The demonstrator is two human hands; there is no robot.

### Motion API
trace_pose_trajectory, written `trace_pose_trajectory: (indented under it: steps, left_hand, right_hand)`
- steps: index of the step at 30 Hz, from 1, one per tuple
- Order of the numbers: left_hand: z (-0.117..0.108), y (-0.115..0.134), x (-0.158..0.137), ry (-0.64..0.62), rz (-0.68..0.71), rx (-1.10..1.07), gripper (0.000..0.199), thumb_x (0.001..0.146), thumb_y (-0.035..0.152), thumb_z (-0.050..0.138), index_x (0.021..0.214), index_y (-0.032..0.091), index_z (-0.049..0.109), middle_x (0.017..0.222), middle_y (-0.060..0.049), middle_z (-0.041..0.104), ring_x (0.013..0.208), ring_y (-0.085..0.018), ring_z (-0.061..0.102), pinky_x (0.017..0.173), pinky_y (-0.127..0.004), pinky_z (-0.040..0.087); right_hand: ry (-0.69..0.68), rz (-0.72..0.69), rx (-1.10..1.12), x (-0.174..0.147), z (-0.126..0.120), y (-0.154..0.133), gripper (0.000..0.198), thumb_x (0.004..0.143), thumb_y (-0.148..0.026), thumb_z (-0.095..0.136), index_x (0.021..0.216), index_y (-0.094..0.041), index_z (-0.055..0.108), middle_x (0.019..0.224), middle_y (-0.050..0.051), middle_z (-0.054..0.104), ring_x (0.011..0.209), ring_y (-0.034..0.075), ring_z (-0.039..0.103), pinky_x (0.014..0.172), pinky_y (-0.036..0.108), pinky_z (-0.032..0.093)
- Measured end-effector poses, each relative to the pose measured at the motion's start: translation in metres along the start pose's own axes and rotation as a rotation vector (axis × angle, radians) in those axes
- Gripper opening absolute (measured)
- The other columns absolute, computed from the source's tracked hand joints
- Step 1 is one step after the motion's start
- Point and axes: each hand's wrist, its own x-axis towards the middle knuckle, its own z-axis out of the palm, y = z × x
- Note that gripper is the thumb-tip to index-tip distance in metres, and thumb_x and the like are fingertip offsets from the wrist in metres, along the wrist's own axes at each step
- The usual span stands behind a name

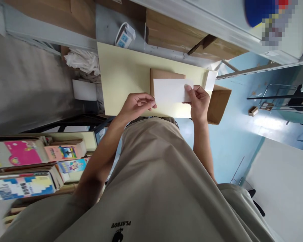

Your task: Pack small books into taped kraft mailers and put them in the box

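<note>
A blank white sheet (168, 91), small and rectangular, is held out flat in front of me. My right hand (200, 101) is closed on its right end, thumb on top and fingers beneath. At the lower left corner of the sheet, my left hand (138, 106) has its thumb and fingers brought together in a pinch; the exact contact is too small to see clearly. Under and behind the sheet, a flat brown cardboard box (168, 73) lies on the pale yellow tabletop (123, 74), partly hidden by the sheet.
A white power strip (125, 37) lies behind the table, near large cardboard boxes (174, 30). An open carton (219, 105) stands off the table's right end. Stacked books (22, 153) are at lower left. Crumpled white material (83, 61) sits left of the table; a metal shelf (217, 23) overhangs behind.
</note>
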Motion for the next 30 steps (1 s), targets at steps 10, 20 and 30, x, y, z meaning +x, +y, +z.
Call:
trace_pose_trajectory:
  steps: [10,20,30]
  left_hand:
    - [-0.057,-0.011,-0.01,0.057,0.011,0.005,0.028,0.087,0.044,0.086,0.096,0.018,0.083,0.099,-0.008,0.085,0.093,-0.023,0.082,0.08,-0.035,0.07]
    - [-0.086,0.002,-0.035,-0.087,-0.002,-0.269,0.03,0.086,0.046,0.089,0.086,0.017,0.081,0.084,-0.009,0.082,0.077,-0.022,0.08,0.057,-0.029,0.06]
    - [-0.094,-0.002,-0.039,-0.109,0.042,-0.329,0.029,0.088,0.043,0.091,0.085,0.016,0.083,0.081,-0.01,0.082,0.072,-0.018,0.076,0.051,-0.026,0.053]
  right_hand:
    - [-0.164,-0.295,0.037,-0.031,0.049,-0.032,0.049,0.109,-0.074,0.072,0.09,-0.029,0.067,0.146,0.009,0.078,0.152,0.039,0.068,0.117,0.065,0.061]
    - [-0.159,-0.218,0.084,-0.041,0.063,-0.031,0.04,0.103,-0.063,0.083,0.089,-0.029,0.069,0.113,0.005,0.076,0.113,0.029,0.074,0.098,0.051,0.065]
    - [-0.152,-0.204,0.094,-0.048,0.071,-0.04,0.044,0.1,-0.065,0.086,0.085,-0.028,0.066,0.107,0.004,0.075,0.108,0.026,0.074,0.09,0.044,0.063]
